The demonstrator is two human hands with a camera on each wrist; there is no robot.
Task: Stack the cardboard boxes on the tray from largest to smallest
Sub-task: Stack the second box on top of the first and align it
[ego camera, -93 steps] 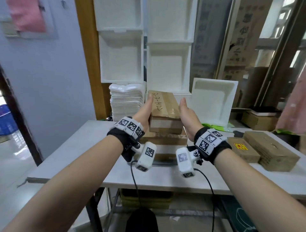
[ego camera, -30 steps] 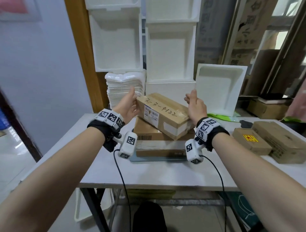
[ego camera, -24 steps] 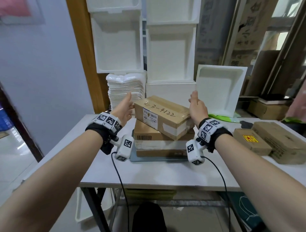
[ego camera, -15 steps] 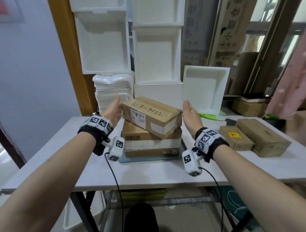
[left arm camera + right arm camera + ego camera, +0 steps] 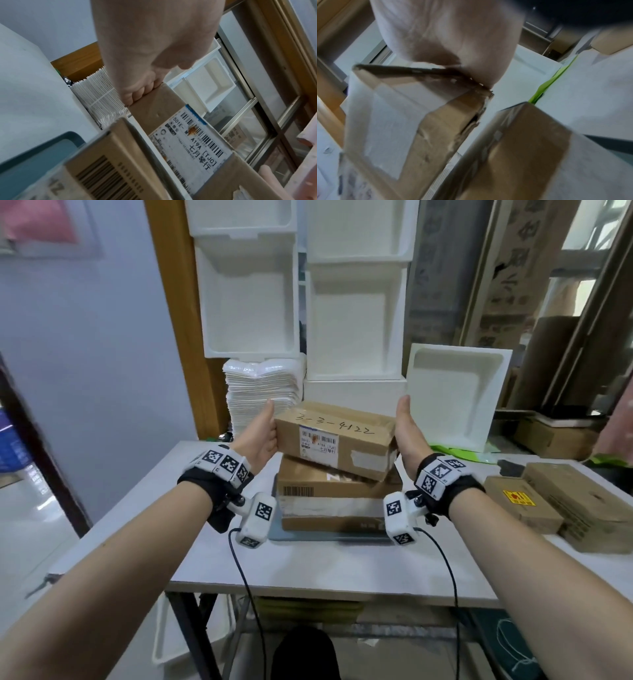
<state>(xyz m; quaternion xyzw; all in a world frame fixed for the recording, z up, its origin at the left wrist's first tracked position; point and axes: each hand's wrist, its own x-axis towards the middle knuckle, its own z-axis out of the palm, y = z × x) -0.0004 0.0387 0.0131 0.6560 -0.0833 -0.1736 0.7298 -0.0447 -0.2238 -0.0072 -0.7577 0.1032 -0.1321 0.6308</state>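
A small cardboard box [image 5: 337, 440] marked 3-3-4122 lies askew and tilted on a larger cardboard box [image 5: 329, 498], which stands on a grey-blue tray [image 5: 308, 538]. My left hand [image 5: 262, 436] presses against the small box's left end, thumb pointing up. My right hand [image 5: 409, 433] lies flat against its right end. In the left wrist view the left hand's fingers [image 5: 137, 93] meet the end edge of the labelled small box [image 5: 171, 121], above the larger box [image 5: 106, 162] and the tray [image 5: 34, 162]. In the right wrist view the palm [image 5: 471, 60] touches the small box's corner [image 5: 393, 121].
Two more cardboard boxes lie on the table at the right, one with a yellow label [image 5: 520, 503] and a longer one [image 5: 589, 508]. White foam trays [image 5: 452, 395] and a stack of white bags [image 5: 263, 392] stand behind the tray. The table's front edge [image 5: 325, 587] is close.
The small box has been turned from lengthwise to crosswise on the larger box. Half a second ago both hands stood slightly off its ends; now they press against them.
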